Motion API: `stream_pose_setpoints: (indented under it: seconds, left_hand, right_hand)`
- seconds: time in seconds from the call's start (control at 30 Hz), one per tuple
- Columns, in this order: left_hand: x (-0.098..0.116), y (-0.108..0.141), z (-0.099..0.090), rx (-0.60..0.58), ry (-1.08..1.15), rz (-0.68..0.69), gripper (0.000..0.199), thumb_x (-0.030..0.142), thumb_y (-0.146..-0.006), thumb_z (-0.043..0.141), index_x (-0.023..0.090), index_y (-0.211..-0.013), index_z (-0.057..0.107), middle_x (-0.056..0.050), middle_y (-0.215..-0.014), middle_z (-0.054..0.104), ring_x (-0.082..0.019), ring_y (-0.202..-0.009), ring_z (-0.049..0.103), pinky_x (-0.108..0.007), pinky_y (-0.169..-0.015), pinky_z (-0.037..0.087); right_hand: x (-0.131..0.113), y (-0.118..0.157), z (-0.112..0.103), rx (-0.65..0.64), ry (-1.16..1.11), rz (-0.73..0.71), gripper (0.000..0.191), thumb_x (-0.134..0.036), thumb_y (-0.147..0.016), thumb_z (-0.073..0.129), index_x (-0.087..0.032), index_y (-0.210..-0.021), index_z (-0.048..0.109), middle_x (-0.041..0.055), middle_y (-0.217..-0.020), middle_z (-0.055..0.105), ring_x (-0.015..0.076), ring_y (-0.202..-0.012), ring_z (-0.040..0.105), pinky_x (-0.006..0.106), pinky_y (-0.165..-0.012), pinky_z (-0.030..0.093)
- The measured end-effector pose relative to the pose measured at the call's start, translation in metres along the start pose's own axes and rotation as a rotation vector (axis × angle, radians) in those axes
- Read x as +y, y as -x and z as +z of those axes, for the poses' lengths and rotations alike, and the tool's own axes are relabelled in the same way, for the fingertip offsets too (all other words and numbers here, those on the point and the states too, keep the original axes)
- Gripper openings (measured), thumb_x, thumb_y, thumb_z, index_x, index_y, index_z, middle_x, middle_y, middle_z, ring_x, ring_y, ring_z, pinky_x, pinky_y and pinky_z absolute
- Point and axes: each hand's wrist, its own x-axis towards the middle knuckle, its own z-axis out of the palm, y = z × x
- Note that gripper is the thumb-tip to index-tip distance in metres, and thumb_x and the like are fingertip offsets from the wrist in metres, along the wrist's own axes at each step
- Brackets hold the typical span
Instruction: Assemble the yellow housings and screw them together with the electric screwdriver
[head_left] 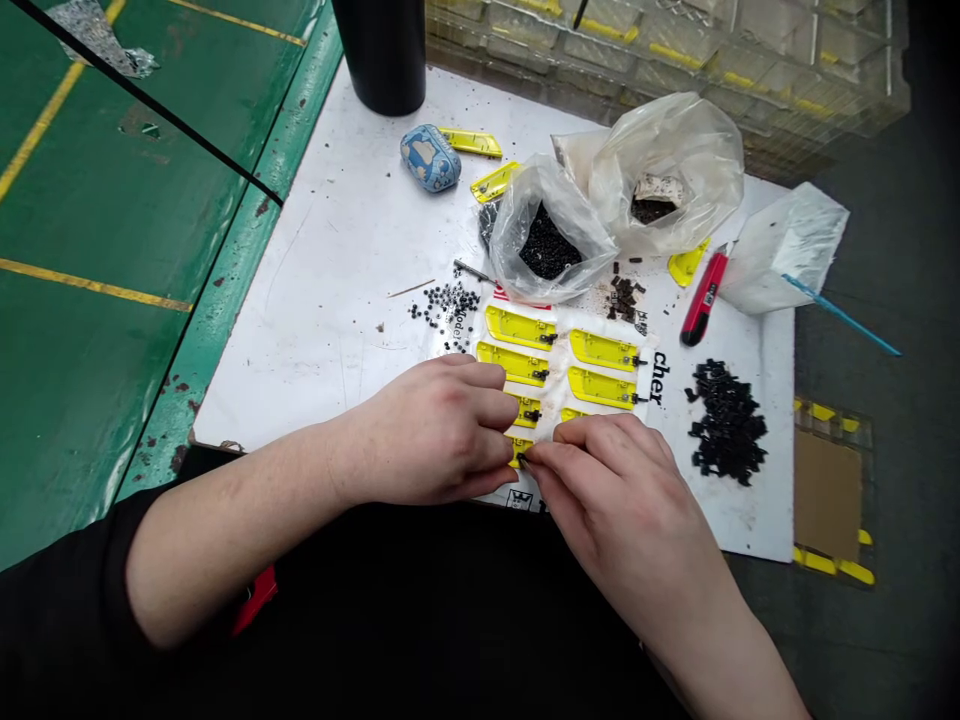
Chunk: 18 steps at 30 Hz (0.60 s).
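My left hand (450, 430) is closed, its curled fingers pressing on the nearest yellow plastic piece (519, 449) in the left column; they cover most of it. At that piece's right end, the thumb and fingertips of my right hand (619, 480) pinch a small black part, largely hidden. Beyond my hands, several yellow pieces (517, 326) lie in two columns on a printed white sheet (561, 375). Small black parts (550, 339) sit at their right ends. One yellow piece (574, 413) in the right column is partly under my right hand.
Loose black clips (726, 422) form a pile at right, near a red utility knife (705, 295). Behind stand an open bag of black bits (551, 245) and another plastic bag (667, 170). Tiny black beads (448, 310), a blue case (430, 158) and a black cup (380, 50) are left.
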Motion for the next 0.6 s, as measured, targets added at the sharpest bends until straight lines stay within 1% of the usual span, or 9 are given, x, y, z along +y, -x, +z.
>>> stream_pose_setpoints:
  seconds: [0.37,0.6]
  left_hand:
    - [0.0003,0.0004,0.0000,0.005,0.005,0.003,0.039,0.043,-0.107,0.059,0.022,-0.078,0.073,-0.003,-0.083,0.064,-0.019,-0.084,0.050,-0.042,-0.080,0.041]
    - [0.0006,-0.0006,-0.0003,0.011,0.002,0.006,0.038,0.043,-0.107,0.060,0.022,-0.078,0.073,-0.003,-0.084,0.065,-0.019,-0.083,0.049,-0.042,-0.079,0.041]
  right_hand:
    - [0.0010,0.0013,0.0006,0.000,-0.015,0.007,0.010,-0.018,-0.107,0.070,-0.019,-0.115,0.075,0.0051,-0.111,0.069,0.0228,-0.105,0.061,0.043,-0.096,0.049]
    - [0.0012,0.0020,0.0016,-0.010,-0.017,0.017,0.007,-0.018,-0.107,0.070,-0.020,-0.113,0.075,0.0043,-0.111,0.070,0.0227,-0.105,0.061,0.044,-0.096,0.049]
